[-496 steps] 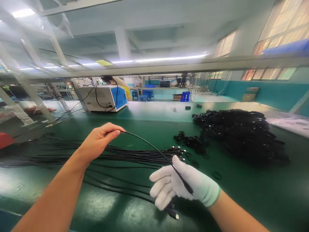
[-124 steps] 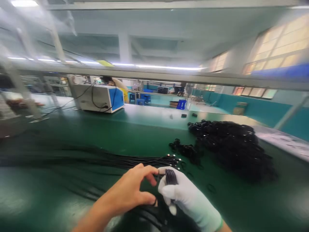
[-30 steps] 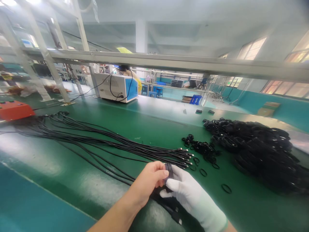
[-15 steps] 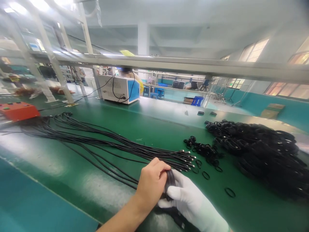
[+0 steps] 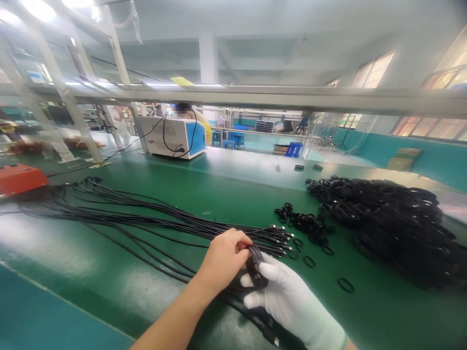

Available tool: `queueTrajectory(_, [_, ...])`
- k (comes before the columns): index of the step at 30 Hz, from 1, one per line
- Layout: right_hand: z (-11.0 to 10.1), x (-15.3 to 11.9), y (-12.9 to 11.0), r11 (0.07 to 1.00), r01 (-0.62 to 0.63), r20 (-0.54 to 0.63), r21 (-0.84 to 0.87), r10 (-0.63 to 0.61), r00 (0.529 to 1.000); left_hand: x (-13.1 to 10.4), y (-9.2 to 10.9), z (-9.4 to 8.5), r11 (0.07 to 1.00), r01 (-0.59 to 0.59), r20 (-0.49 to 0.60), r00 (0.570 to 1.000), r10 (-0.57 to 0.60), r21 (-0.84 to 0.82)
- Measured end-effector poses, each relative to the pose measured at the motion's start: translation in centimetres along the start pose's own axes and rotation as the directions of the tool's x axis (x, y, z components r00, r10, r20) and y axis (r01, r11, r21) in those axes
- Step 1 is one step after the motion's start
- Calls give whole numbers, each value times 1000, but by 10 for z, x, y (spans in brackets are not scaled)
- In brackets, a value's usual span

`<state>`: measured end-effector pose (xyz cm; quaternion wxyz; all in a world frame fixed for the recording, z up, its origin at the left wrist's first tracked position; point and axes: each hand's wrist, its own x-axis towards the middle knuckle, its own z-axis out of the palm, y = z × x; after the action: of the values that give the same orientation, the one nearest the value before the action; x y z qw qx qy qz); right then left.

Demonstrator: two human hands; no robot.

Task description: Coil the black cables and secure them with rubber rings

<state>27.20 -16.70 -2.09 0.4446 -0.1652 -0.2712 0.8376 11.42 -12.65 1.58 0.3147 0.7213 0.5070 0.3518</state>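
Observation:
A coiled black cable (image 5: 256, 266) is held between my two hands above the near part of the green table. My left hand (image 5: 226, 257), bare, pinches the coil's upper left side with thumb and fingers. The white-gloved right hand (image 5: 282, 287) grips the coil from the right, thumb on its front. Beneath my hands lies another cable with a metal-tipped plug (image 5: 270, 335). Just beyond the left hand stretches a bundle of straight black cables (image 5: 175, 214), their plug ends bunched together near the coil.
Small black rings (image 5: 308, 221) lie in a heap, with a few loose ones nearby. A large pile of coiled cables (image 5: 386, 228) covers the right side. An orange box (image 5: 22, 179) sits at left, a white-and-blue machine (image 5: 177, 137) behind. A metal rail (image 5: 255, 96) crosses above; a person is partly visible beyond.
The coil has turned between my hands, showing more of its face. My left hand has shifted slightly up and left. The whole view has moved a little to the right.

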Motion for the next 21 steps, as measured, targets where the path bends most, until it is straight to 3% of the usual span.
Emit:
queueTrajectory(2, [0,0,-3,995,-60,28,80,58,998,-1,-1,-11,981,47,138,990,-21,-187])
queueTrajectory(5, [1,1,-4,978,-154,109,143,139,984,-3,-6,-21,859,147,353,935,42,-491])
queueTrajectory(7, [1,1,-3,971,-202,132,125,186,974,-3,-11,-21,781,172,396,912,104,-601])
queueTrajectory(10, [1,2,1,982,-191,20,-17,191,981,-2,-18,-15,777,171,365,928,80,-606])
queueTrajectory(12, [2,2,2,962,-100,-119,-255,71,990,-1,-19,-11,830,168,328,945,19,-531])
queueTrajectory(15, [6,4,1,818,-42,-233,-573,-113,966,-1,-18,-9,881,143,273,962,-16,-451])
queueTrajectory(19, [9,4,-3,743,-47,-257,-668,-170,951,-1,-19,-14,860,125,157,986,-53,-494])
queueTrajectory(21, [9,2,-5,658,12,-221,-752,-270,937,-1,-23,-17,866,135,114,989,-90,-481])
